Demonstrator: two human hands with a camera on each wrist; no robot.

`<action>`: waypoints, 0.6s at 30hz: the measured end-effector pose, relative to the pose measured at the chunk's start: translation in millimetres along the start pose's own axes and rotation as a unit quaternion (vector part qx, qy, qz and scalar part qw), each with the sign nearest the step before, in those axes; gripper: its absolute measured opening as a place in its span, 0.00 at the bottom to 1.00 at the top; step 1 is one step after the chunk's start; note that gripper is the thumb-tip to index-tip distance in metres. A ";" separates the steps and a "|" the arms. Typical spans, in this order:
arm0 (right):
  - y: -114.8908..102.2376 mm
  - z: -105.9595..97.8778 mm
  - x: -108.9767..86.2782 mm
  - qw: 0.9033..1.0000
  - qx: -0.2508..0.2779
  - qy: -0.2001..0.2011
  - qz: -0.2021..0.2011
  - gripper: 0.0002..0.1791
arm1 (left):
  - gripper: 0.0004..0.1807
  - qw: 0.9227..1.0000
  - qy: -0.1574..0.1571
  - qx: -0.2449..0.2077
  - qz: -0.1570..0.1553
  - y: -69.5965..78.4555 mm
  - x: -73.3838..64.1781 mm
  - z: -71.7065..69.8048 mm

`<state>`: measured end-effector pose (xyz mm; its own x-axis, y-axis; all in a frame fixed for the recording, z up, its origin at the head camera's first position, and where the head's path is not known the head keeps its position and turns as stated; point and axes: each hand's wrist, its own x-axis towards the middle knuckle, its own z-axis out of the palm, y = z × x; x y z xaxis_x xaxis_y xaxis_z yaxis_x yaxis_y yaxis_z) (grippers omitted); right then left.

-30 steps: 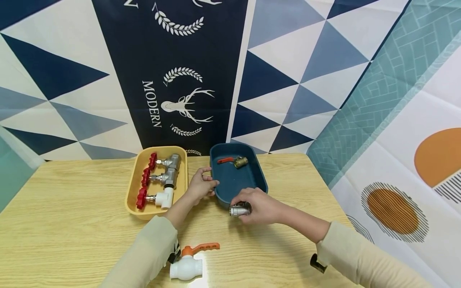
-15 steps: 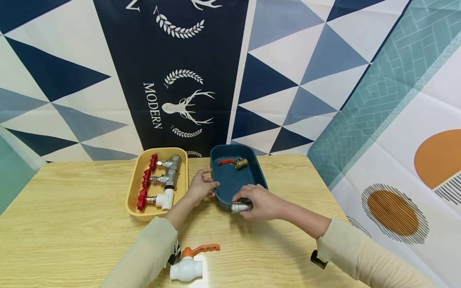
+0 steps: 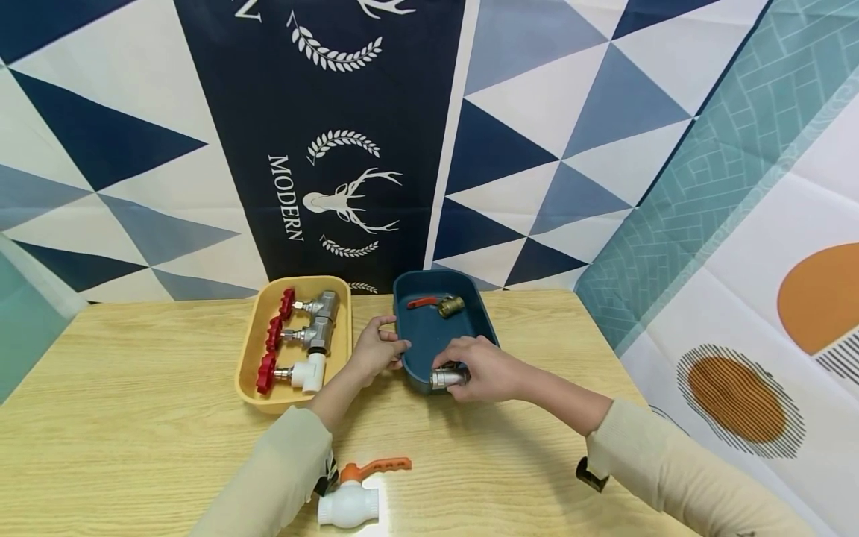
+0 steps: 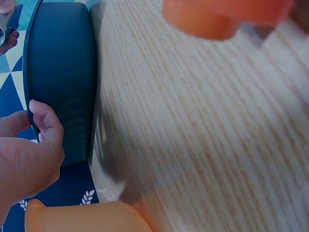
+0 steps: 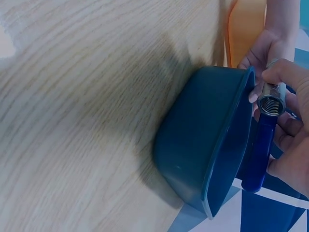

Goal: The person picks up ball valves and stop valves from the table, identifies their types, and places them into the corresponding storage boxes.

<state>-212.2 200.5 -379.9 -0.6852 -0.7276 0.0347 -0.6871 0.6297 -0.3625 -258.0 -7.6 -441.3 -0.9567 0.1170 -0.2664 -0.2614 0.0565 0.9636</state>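
Note:
My right hand [image 3: 486, 369] holds a silver ball valve [image 3: 444, 379] over the near end of a dark blue bin [image 3: 424, 339]. In the right wrist view the valve's threaded opening faces the camera, and its blue lever handle [image 5: 259, 157] hangs down beside the bin's rim. My left hand [image 3: 371, 354] grips the bin's left rim; in the left wrist view its fingers [image 4: 48, 123] curl at the edge. Inside the bin, toward the back, lies a brass ball valve [image 3: 451, 306] with a red lever.
Left of the blue bin stands a yellow bin [image 3: 345, 328] with three red-wheeled valves, two metal ones [image 3: 315, 333] and a white one [image 3: 309, 372]. A white ball valve [image 3: 350, 506] with an orange lever lies near the front of the wooden table [image 3: 134, 418], beside my left sleeve.
My right hand has moved slightly away from me with the silver ball valve, from just before the blue bin's near rim to over it. My left hand stays at the rim.

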 end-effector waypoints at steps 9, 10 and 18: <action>5.8 1.6 3.5 1.000 -0.008 -0.003 0.012 0.17 | 0.32 1.000 -0.004 0.002 0.000 0.8 0.4 0.4; 6.4 1.7 3.7 1.000 -0.008 -0.003 0.013 0.17 | 0.32 1.000 -0.003 0.003 0.001 1.1 0.1 0.5; 11.8 1.1 4.2 1.000 -0.008 0.003 0.011 0.17 | 0.33 1.000 -0.003 -0.004 -0.001 -0.1 -0.1 0.2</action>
<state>-222.9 204.6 -385.1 -0.7014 -0.7120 0.0331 -0.6757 0.6494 -0.3489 -257.8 -7.4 -441.4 -0.9553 0.1235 -0.2687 -0.2646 0.0483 0.9631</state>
